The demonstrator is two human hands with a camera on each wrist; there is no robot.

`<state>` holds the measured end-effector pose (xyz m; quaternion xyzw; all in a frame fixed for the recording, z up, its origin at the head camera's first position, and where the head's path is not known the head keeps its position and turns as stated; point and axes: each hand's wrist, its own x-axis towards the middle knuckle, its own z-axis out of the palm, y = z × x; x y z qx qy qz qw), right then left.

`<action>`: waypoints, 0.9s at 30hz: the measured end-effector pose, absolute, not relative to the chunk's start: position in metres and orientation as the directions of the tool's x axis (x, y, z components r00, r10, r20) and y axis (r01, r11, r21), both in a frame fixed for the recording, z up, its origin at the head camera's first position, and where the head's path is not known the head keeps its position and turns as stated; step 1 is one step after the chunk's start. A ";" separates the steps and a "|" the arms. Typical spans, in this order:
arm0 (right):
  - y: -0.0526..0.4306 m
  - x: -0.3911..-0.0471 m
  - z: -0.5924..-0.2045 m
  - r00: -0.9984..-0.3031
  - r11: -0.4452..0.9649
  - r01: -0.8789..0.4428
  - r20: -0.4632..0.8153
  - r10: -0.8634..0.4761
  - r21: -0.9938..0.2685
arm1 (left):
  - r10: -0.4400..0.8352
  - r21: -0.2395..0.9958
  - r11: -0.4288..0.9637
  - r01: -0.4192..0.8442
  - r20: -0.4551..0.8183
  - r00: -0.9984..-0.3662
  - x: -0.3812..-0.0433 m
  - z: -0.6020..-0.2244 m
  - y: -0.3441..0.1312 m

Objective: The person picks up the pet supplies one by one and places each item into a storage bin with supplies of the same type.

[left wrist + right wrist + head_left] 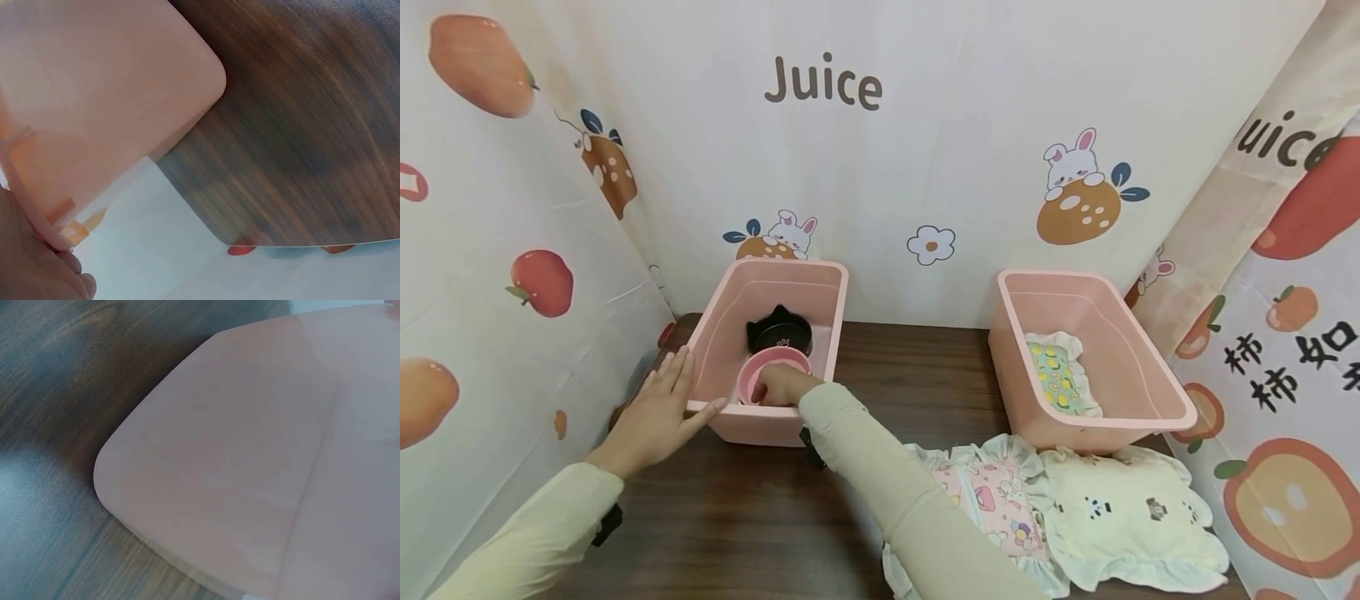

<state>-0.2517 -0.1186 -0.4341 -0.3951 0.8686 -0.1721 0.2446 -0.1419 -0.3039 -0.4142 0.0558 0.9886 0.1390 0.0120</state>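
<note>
In the head view, a pink plastic bin [842, 292] stands on the left of the table. My left hand [658, 408] rests at its near left corner, fingers extended along the rim; in the left wrist view the fingers [69, 262] are at the rim's edge. Inside the bin, a pink round bowl [772, 355] sits in front of a black cat-eared bowl [778, 329] with a paw print. My right hand [785, 385] reaches over the near rim with curled fingers gripping the pink bowl. The right wrist view shows only the bin's outer wall [219, 450].
A second pink bin [1011, 367] stands on the right, with a lemon-print ruffled cushion [1056, 379] inside. Before it lie a pink patterned cushion [1000, 500] and a cream cushion with animal faces [1127, 517]. Dark wooden table [910, 375] lies between the bins; printed curtains enclose it.
</note>
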 end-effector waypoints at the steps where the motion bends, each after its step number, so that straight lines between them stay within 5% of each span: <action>1: -0.119 -0.252 -0.435 -0.569 0.627 -0.602 -0.285 -0.772 -0.495 | 0.112 0.276 0.955 0.105 -0.010 -0.994 -0.142 -0.415 -0.304; 27: -0.115 -0.251 -0.431 -0.620 0.511 -0.511 -0.116 -0.776 -0.692 | 0.130 0.278 0.953 0.120 -0.017 -0.991 -0.142 -0.414 -0.305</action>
